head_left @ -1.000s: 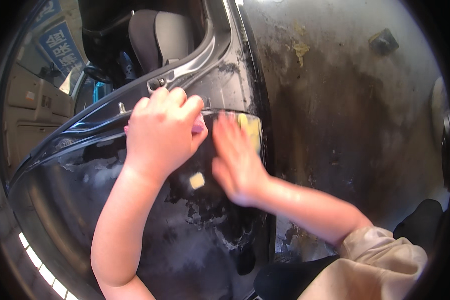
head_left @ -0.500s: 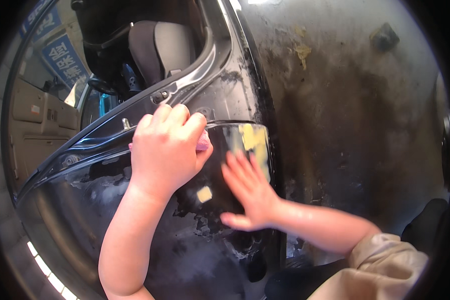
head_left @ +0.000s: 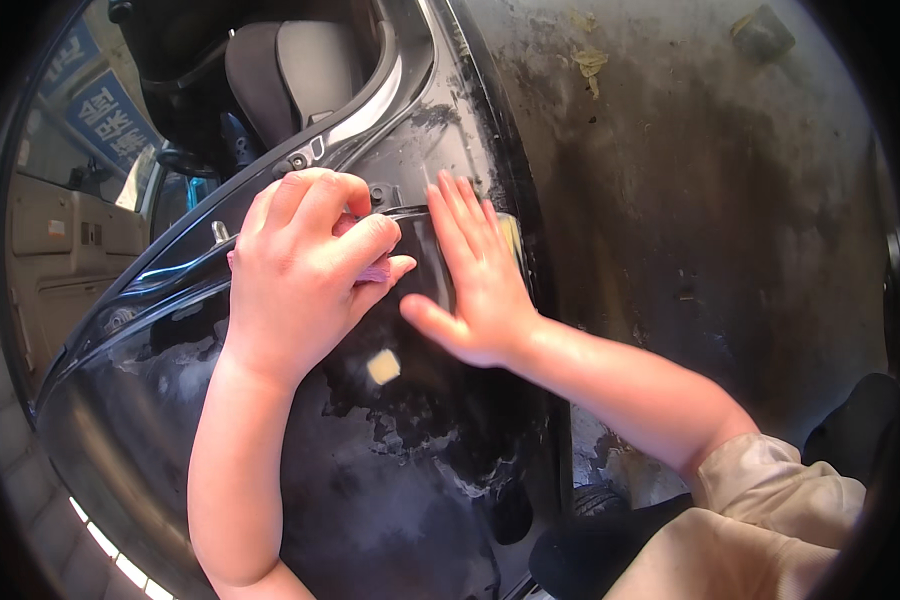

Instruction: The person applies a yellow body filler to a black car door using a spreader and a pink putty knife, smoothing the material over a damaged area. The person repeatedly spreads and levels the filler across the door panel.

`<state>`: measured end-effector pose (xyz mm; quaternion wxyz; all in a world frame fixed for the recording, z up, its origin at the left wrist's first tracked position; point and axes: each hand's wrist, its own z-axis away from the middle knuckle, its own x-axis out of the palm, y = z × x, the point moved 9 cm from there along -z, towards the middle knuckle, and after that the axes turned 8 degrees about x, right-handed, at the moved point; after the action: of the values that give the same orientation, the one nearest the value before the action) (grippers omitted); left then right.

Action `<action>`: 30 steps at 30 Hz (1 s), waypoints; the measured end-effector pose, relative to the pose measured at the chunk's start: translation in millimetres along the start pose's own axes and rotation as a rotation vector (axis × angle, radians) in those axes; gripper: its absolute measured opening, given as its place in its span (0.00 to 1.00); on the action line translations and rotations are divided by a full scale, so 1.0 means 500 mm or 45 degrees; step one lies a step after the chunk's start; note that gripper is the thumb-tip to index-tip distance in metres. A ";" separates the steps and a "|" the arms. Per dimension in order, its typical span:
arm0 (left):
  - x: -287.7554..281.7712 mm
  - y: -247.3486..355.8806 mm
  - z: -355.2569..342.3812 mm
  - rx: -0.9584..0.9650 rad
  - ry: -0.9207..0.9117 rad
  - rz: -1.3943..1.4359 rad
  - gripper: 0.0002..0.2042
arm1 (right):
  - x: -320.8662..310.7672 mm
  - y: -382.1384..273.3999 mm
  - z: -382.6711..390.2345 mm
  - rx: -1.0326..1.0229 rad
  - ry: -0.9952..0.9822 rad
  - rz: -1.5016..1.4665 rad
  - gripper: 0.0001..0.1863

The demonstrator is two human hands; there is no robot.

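My left hand [head_left: 298,255] is closed round a crumpled pink-purple thing [head_left: 378,268], perhaps a cloth or pad; most of it is hidden by my fingers. That hand is over the upper edge of a black car body panel [head_left: 300,500], beside the door opening. To its right, my right hand [head_left: 475,275] lies flat with fingers straight and the thumb spread. It covers most of the yellow filler patch [head_left: 511,238] at the panel's right edge. A small pale yellow square patch [head_left: 383,367] shows on the panel below both hands. The paint around it is scuffed and flaking.
Up left, the car's open doorway shows a grey seat [head_left: 315,70] and a beige door trim [head_left: 70,235]. A stained grey floor [head_left: 670,220] spreads to the right, with a dark block [head_left: 763,35] on it. Blue signs [head_left: 110,110] are visible through the glass.
My right hand has slid up over the panel, covering more of the yellow filler. My left hand keeps its grip on the pink-purple thing. The whole view has shifted slightly.
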<state>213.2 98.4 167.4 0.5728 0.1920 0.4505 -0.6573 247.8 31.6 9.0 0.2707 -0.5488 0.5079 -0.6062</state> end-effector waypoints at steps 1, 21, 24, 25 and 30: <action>-0.013 0.003 -0.007 0.008 -0.014 0.015 0.16 | 0.002 -0.010 0.051 0.058 -0.033 -0.079 0.57; 0.053 0.092 0.006 0.116 -0.339 0.059 0.17 | 0.029 0.062 0.164 -0.008 -0.116 -0.105 0.55; 0.066 0.098 -0.002 0.161 -0.385 -0.004 0.14 | 0.009 0.104 0.015 0.203 -0.001 -0.043 0.55; 0.061 0.098 0.000 0.181 -0.306 -0.027 0.13 | 0.015 0.099 0.023 0.198 -0.017 -0.069 0.55; 0.074 0.095 0.015 0.113 -0.335 0.008 0.11 | 0.024 0.105 0.160 0.215 -0.097 -0.106 0.54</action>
<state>249.1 73.7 125.1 0.6199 0.1305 0.3413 -0.6944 307.8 -22.3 -43.7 0.3097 -0.5672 0.4212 -0.6363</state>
